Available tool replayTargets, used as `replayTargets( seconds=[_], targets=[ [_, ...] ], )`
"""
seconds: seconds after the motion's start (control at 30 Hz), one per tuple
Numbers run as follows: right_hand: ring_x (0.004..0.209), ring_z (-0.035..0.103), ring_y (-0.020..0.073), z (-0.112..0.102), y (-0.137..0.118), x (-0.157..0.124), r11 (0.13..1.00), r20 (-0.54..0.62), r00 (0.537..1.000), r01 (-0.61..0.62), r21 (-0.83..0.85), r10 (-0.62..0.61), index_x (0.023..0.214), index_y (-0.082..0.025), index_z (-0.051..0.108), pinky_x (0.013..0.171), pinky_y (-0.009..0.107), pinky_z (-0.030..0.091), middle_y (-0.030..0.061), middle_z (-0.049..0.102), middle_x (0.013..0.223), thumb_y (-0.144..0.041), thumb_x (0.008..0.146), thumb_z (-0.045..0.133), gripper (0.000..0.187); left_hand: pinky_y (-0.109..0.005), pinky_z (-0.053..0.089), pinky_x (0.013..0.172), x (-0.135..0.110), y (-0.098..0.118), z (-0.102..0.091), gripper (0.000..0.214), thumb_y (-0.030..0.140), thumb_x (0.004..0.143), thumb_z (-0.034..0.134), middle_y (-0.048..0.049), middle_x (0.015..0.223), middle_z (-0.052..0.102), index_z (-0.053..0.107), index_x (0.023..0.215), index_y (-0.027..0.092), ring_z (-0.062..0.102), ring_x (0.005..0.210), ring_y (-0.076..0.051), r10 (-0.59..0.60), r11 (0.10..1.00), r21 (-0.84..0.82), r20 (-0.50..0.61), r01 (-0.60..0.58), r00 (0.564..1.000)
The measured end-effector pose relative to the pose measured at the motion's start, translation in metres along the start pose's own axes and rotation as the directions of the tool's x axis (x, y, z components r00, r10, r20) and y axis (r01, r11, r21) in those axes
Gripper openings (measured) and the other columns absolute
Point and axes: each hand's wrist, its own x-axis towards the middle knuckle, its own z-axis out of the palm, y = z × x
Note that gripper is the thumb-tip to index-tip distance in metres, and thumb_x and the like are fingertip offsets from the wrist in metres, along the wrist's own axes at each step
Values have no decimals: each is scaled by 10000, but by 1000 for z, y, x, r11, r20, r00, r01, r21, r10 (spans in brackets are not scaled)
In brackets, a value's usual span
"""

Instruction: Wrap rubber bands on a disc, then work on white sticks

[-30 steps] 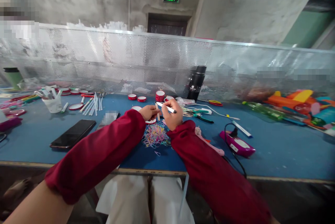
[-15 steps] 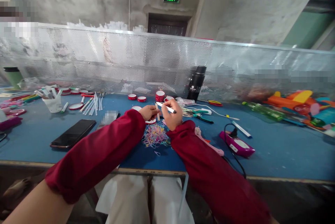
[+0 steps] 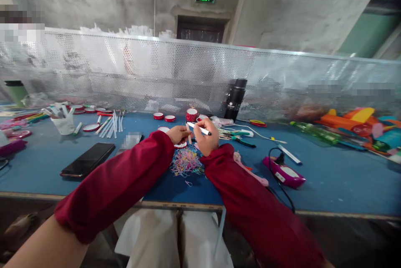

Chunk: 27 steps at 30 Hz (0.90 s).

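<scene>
Both my arms, in dark red sleeves, reach over the blue table (image 3: 338, 180). My left hand (image 3: 178, 134) is closed around a thin white stick (image 3: 189, 133) that points down toward the table. My right hand (image 3: 206, 136) grips a white pen (image 3: 199, 129) with a dark tip, held level, its tip meeting the top of the stick. Just below the hands lies a heap of small pastel rubber bands (image 3: 186, 162).
A black phone (image 3: 87, 159) lies at left, with a white cup of sticks (image 3: 63, 122), loose white sticks (image 3: 111, 125) and red lids (image 3: 163, 116) behind. A black flask (image 3: 235, 99) stands by the perforated metal screen (image 3: 156, 72). A purple device with a cable (image 3: 284, 172) sits right; colourful toys (image 3: 357, 124) far right.
</scene>
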Motion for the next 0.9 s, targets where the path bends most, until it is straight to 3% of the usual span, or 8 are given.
replayTargets(
  seconds=[0.9],
  targets=[
    [648,548,166,0,0,1,1000,10,1000,8,-21,-8,739,-222,551,590,285,415,-1,598,682,-254,823,562,90,-190,224,363,-1,2,1,252,240,909,536,54,462,445,492,676,154,345,328,-42,-2,1000,7,-11,2,1000]
  ],
)
